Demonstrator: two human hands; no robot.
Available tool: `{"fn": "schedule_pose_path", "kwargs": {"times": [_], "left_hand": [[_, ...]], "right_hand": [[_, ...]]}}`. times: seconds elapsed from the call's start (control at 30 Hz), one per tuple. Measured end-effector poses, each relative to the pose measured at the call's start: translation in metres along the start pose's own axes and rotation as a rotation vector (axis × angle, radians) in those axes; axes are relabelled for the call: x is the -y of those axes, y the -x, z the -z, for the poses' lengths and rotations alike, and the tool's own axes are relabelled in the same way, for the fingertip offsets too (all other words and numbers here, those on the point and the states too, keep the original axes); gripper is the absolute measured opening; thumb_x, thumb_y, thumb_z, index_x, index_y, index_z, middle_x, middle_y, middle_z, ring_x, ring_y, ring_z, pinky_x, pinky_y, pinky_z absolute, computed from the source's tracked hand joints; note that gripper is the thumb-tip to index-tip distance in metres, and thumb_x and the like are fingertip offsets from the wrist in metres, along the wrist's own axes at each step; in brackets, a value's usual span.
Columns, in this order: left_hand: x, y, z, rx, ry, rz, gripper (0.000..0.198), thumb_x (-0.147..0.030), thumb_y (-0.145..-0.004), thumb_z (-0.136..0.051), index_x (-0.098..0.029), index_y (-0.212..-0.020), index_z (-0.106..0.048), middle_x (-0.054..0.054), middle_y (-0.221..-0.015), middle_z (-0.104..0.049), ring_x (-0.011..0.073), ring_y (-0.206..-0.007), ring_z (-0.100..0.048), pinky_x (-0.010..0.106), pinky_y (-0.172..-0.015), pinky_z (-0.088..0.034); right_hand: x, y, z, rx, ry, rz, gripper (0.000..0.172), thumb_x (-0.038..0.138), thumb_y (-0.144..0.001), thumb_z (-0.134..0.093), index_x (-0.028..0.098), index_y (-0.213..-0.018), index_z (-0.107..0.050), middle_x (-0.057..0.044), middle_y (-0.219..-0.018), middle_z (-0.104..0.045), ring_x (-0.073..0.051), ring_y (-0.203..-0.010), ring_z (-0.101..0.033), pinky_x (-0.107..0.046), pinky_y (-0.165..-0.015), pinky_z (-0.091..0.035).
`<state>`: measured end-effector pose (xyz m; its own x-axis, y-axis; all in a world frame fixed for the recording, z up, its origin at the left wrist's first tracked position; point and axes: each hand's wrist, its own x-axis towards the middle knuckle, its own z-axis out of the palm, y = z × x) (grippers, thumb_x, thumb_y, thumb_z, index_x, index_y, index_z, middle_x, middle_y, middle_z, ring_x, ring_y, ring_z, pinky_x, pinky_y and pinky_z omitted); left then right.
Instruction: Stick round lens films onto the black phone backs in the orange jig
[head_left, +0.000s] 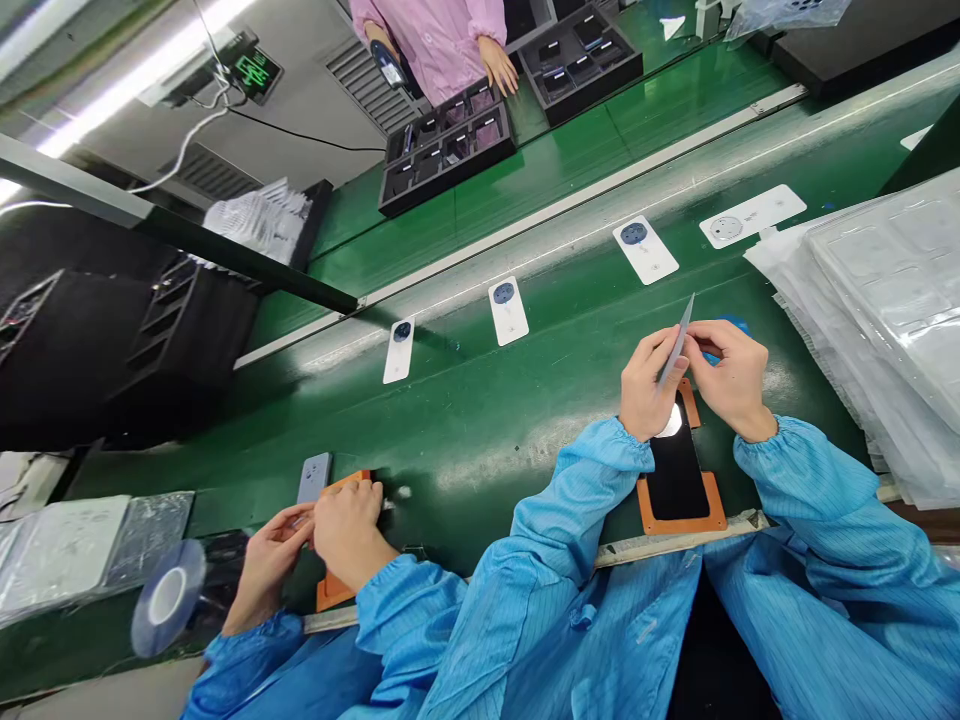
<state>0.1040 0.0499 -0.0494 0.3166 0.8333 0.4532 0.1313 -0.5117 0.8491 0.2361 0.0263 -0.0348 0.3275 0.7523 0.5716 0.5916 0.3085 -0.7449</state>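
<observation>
My left hand [646, 385] grips a thin grey card-like sheet [677, 343], held nearly edge-on to me. Close against it, my right hand [729, 372] has thumb and forefinger pinched at the sheet's edge; what lies between those fingertips is hidden. A bit of blue film [735, 323] shows behind the right hand. Below both hands a black phone-shaped panel [679, 470] with a bright reflection lies in an orange fixture [684, 524] at the bench edge. My left hand covers part of its upper end.
White cards with round blue prints, such as this card [508, 312], lie along the green bench [450, 420]. Clear plastic trays [892, 290] are stacked at right. On the left a co-worker's hands [349, 525] work over another orange fixture, near a tape roll [169, 598]. Black trays [450, 150] stand opposite.
</observation>
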Motion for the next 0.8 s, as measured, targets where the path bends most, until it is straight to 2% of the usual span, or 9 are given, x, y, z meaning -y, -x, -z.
{"fn": "schedule_pose_path", "kwargs": {"times": [0.17, 0.47, 0.8], "left_hand": [[0.0022, 0.0045, -0.0042, 0.048, -0.096, -0.108, 0.057, -0.055, -0.106, -0.043, -0.017, -0.145, -0.059, 0.017, -0.143, -0.061, 0.0263, -0.134, -0.06, 0.042, -0.114, -0.052], [-0.0017, 0.0043, -0.0025, 0.059, -0.098, -0.089, 0.056, -0.056, -0.106, -0.041, -0.019, -0.143, -0.061, 0.015, -0.143, -0.06, 0.0271, -0.134, -0.06, 0.044, -0.115, -0.051], [-0.0006, 0.0078, -0.0066, 0.092, -0.19, -0.105, 0.065, -0.061, -0.106, -0.034, -0.019, -0.153, -0.051, 0.017, -0.148, -0.054, 0.0288, -0.138, -0.056, 0.045, -0.117, -0.05]], "right_hand": [[0.0001, -0.0002, 0.0028, 0.015, -0.011, -0.01, 0.017, 0.025, -0.096, -0.061, 0.02, -0.096, -0.077, -0.006, -0.098, -0.08, -0.02, -0.086, -0.075, -0.033, -0.076, -0.064], [0.0013, -0.0012, 0.005, 0.017, -0.029, -0.008, 0.021, 0.028, -0.098, -0.059, 0.02, -0.094, -0.077, -0.007, -0.098, -0.08, -0.02, -0.085, -0.076, -0.034, -0.075, -0.063], [0.0017, -0.0008, 0.0056, 0.03, -0.04, -0.048, 0.021, 0.028, -0.098, -0.058, 0.021, -0.094, -0.078, -0.006, -0.096, -0.08, -0.02, -0.084, -0.076, -0.033, -0.074, -0.063]]}}
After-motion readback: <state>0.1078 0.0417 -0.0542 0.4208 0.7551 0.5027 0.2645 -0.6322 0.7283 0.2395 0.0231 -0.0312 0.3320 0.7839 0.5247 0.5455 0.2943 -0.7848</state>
